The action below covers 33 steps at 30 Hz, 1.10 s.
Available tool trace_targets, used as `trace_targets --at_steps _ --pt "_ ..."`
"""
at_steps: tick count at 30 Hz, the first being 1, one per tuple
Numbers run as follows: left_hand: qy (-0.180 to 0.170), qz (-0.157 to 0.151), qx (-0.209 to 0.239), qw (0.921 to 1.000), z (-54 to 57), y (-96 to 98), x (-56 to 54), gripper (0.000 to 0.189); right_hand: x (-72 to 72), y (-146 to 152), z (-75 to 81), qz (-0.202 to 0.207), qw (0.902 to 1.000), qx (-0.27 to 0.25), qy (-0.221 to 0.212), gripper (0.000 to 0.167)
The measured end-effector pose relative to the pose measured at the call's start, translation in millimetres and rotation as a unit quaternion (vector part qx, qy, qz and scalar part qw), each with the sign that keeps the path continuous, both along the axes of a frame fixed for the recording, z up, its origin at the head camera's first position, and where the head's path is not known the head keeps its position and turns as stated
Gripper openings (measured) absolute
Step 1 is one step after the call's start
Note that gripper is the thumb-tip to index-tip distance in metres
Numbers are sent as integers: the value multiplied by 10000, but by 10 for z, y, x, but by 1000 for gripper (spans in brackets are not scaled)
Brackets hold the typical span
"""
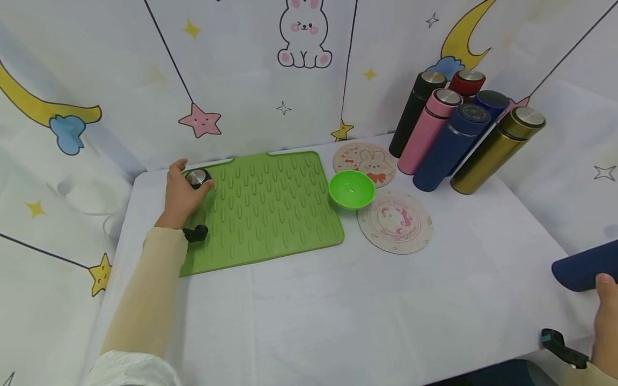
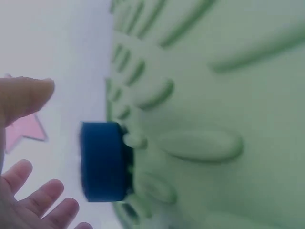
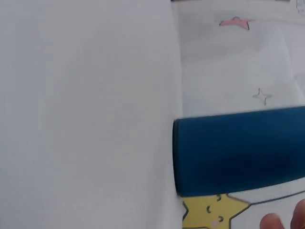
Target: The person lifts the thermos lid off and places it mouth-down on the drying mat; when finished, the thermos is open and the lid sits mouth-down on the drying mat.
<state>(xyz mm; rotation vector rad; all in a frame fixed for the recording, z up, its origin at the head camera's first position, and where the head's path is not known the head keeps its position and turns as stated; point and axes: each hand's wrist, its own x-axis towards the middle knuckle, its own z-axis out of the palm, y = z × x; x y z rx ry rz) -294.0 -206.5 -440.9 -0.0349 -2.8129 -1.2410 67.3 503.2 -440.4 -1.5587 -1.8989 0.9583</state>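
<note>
A dark blue bottle cap with a silver top (image 1: 197, 178) sits at the far left corner of the green drying mat (image 1: 260, 209). My left hand (image 1: 181, 195) reaches around this cap, thumb and fingers spread on either side. In the left wrist view, the thumb and fingertips (image 2: 47, 210) stand apart from the blue cap (image 2: 102, 162). At the far right, my right hand (image 1: 607, 321) grips a navy blue thermos bottle (image 1: 586, 265), thumb along its side. Its base meets the white tabletop in the right wrist view, while its upper part runs out of frame.
Several thermos bottles stand grouped at the back right, including a pink one (image 1: 425, 136) and a gold one (image 1: 492, 155). A green bowl (image 1: 352, 190) overlaps two round coasters, the bunny coaster (image 1: 357, 155) and the unicorn coaster (image 1: 396, 222). Patterned cloth walls border the table.
</note>
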Motion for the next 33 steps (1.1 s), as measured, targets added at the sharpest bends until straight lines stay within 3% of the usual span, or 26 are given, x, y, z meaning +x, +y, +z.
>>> trace_targets --at_steps 3,5,7,10,12,15,17,20,24,28,33 --pt "320 -86 92 9994 62 43 135 87 42 -227 77 -29 9997 213 139 31" --pt "480 -162 197 9985 110 81 250 85 17 -344 103 171 9973 645 317 6" --pt "601 -278 258 9975 135 130 370 84 -53 -431 146 504 9919 1016 566 22" --pt "798 -562 333 9947 156 228 573 81 -247 -499 190 1144 9752 1613 996 30" --pt "911 -781 352 9922 149 299 708 80 -405 -509 220 1581 9600 1945 1251 31" --pt "880 -1089 434 9892 145 398 925 79 -661 -507 256 2073 9430 2270 1274 19" --pt "842 -1267 493 9871 130 454 1065 79 -844 -493 293 2329 9435 2065 1136 28" --pt "834 -1471 567 9840 84 503 1279 79 -1156 -439 355 2706 9510 1429 434 59" --pt "994 -1651 670 9790 -23 532 1546 78 -1585 -330 372 3177 9435 900 -292 83" --pt "920 -1717 688 9784 -133 547 1781 79 -1927 -213 303 3411 9375 671 -121 96" --pt "726 -1707 792 9795 -223 560 2005 78 -2203 -79 263 3607 9308 564 148 101"
